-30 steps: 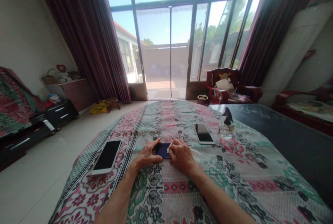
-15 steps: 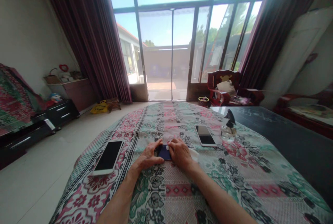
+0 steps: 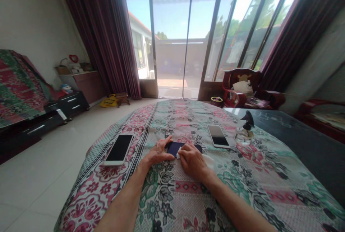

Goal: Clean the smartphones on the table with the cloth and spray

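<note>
A dark phone [image 3: 175, 148] lies flat on the flowered cloth [image 3: 167, 196] in front of me. My left hand [image 3: 158, 152] rests on its left end, fingers curled around the edge. My right hand [image 3: 192, 160] presses a small white wipe [image 3: 179, 154] against the phone's screen, fingers closed on it. More white tissue [image 3: 208, 158] shows under the right hand's far side.
A white-framed phone [image 3: 119, 149] lies at the left on the cloth, another phone [image 3: 218, 135] at the right. A small glass bottle with a dark top [image 3: 244, 128] stands beside it. A dark table [image 3: 302, 142] adjoins on the right. A red armchair [image 3: 242, 90] stands by the glass doors.
The view has shifted, moving everything slightly right and nearer. My right hand with the wipe has slid toward me over the dark phone, uncovering more of its screen. My left hand stays on the phone's left end.
</note>
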Action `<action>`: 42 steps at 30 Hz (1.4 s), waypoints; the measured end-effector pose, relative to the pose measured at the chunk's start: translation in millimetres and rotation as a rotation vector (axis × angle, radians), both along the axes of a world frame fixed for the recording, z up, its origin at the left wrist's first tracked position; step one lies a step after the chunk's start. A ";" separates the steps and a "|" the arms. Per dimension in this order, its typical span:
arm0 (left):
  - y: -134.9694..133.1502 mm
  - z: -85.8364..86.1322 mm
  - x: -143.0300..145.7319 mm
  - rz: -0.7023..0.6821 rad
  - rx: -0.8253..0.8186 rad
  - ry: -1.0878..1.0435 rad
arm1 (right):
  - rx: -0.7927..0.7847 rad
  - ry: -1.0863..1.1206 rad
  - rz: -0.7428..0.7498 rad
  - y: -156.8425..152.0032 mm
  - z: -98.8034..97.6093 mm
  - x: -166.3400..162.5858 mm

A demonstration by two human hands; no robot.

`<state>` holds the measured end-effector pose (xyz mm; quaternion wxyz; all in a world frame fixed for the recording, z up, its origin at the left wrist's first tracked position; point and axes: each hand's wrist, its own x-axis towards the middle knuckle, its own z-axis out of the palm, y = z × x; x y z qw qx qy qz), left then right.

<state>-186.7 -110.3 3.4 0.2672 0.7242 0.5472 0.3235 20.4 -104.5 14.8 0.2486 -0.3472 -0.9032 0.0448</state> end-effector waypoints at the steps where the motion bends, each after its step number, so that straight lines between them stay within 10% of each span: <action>1: 0.5 -1.2 -0.5 0.000 0.007 -0.002 | -0.007 0.003 0.006 -2.1 0.5 0.4; 14: 1.7 -2.6 -2.9 -0.014 -0.008 0.049 | -0.018 -0.070 -0.116 35.3 1.6 -31.7; 42: 8.0 -6.3 -24.1 -0.047 -0.084 0.288 | -0.003 0.016 -0.093 18.2 -2.3 -34.5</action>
